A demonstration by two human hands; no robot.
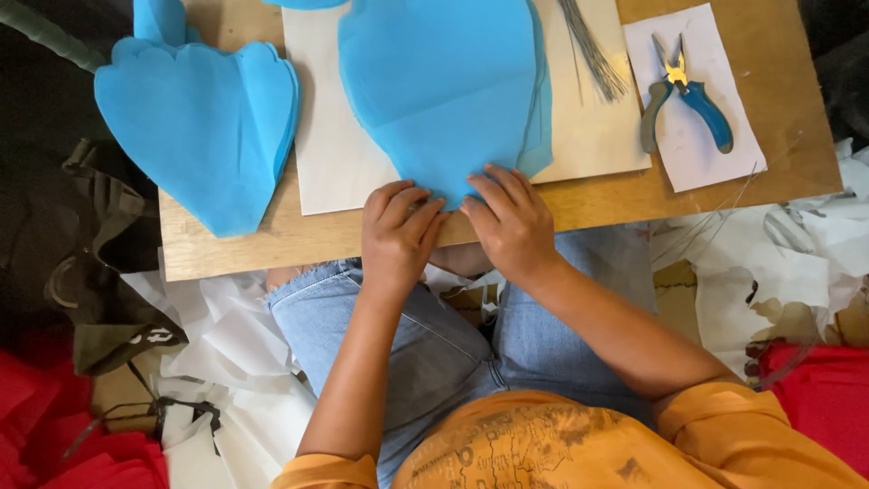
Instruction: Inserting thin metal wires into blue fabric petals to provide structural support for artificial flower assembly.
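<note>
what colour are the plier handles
Blue, on the pliers at the board's right end; head view shows it.

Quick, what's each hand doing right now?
Left hand: fingers curled, pinching the pointed bottom tip of the blue tissue paper petal stack.
Right hand: same, pinching that tip.

A single head-worn camera looks almost straight down from above the person's lap, close in, facing the near edge of the wooden desk (pixel 272 249), whose far edge runs out of view.
</note>
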